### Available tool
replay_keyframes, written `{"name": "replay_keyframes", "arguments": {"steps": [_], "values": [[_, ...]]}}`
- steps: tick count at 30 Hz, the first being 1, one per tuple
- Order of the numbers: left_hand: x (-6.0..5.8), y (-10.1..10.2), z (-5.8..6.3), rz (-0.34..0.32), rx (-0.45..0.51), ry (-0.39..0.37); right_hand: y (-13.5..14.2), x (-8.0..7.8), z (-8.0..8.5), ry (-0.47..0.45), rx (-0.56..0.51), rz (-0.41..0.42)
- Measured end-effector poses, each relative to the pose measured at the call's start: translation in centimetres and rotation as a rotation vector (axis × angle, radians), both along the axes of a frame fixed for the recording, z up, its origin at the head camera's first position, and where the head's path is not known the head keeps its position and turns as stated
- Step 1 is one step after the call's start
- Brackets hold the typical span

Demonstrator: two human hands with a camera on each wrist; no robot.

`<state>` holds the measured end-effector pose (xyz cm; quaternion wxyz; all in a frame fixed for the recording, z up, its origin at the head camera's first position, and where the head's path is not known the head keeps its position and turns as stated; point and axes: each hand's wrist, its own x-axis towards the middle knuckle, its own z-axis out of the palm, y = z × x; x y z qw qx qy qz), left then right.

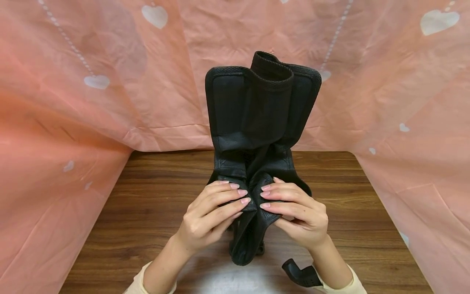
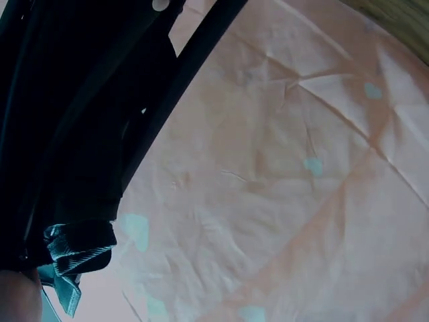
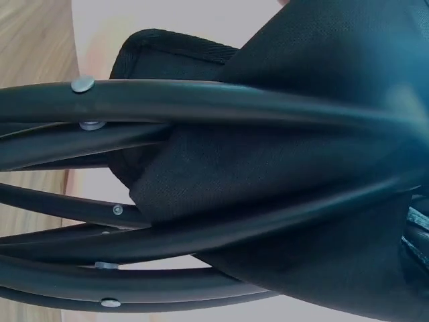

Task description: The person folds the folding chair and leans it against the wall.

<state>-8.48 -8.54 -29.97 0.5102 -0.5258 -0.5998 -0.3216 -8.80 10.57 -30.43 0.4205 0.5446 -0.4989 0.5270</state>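
Note:
In the head view, both hands are at a black folding fabric seat (image 1: 227, 106) with bound edges, standing upright over the table. My left hand (image 1: 207, 216) pinches a fold of its fabric, fingers on top. Opposite it, close by, my right hand (image 1: 302, 210) grips another bound fabric edge. Between the hands the cloth sags into a narrow fold (image 1: 245, 247). At the top, a fabric sleeve (image 1: 269, 106) has an open mouth. Dark frame tubes (image 3: 201, 100) with silver rivets cross in the right wrist view. A fingertip or hand edge (image 2: 17, 295) shows in the left wrist view.
A brown wood-grain table (image 1: 147, 204) lies underneath. Pink cloth (image 1: 110, 36) with pale hearts encloses the back and sides. Beside the right wrist is a black bent piece (image 1: 302, 275). Pale sleeves (image 1: 346, 283) cover the forearms.

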Motion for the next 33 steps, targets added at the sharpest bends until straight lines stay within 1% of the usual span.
{"name": "replay_keyframes", "arguments": {"steps": [3,8,12,15,17,19,21,22,25,27,28,30,31,33], "values": [[0.1,0.2,-0.1,0.019,0.007,0.002,0.2,0.2,0.1,0.006,0.012,-0.038],[0.2,0.1,-0.5,0.099,0.018,0.013,0.4,0.3,0.2,0.049,0.07,-0.134],[0.3,-0.1,-1.0,0.145,0.023,-0.011,0.6,0.5,0.1,0.077,0.098,-0.199],[0.4,-0.2,-1.3,0.151,0.026,-0.028,0.7,0.6,-0.2,0.068,0.104,-0.237],[0.4,-0.3,-1.6,0.147,0.033,-0.034,0.8,0.8,-0.5,0.059,0.085,-0.264],[0.4,-0.4,-1.9,0.131,0.051,-0.041,0.9,0.9,-0.8,0.048,0.041,-0.29],[0.3,-0.5,-2.3,0.117,0.079,-0.046,1.1,1.0,-1.2,0.043,-0.049,-0.311],[0.3,-0.6,-2.5,0.112,0.097,-0.053,1.2,0.9,-1.4,0.04,-0.113,-0.317],[0.3,-0.9,-3.1,0.09,0.154,-0.085,1.5,0.7,-2.2,0.002,-0.335,-0.298],[0.3,-1.3,-3.6,0.083,0.191,-0.121,1.8,0.6,-2.9,-0.043,-0.47,-0.303],[0.3,-1.5,-3.8,0.08,0.207,-0.141,2.2,0.6,-3.4,-0.076,-0.514,-0.308],[0.2,-1.9,-4.5,0.081,0.242,-0.18,3.0,0.5,-4.3,-0.155,-0.549,-0.349],[0.2,-2.1,-4.9,0.091,0.259,-0.202,3.4,0.6,-4.8,-0.198,-0.544,-0.38],[0.1,-2.6,-5.8,0.113,0.293,-0.249,4.3,0.6,-5.8,-0.293,-0.495,-0.445]]}}
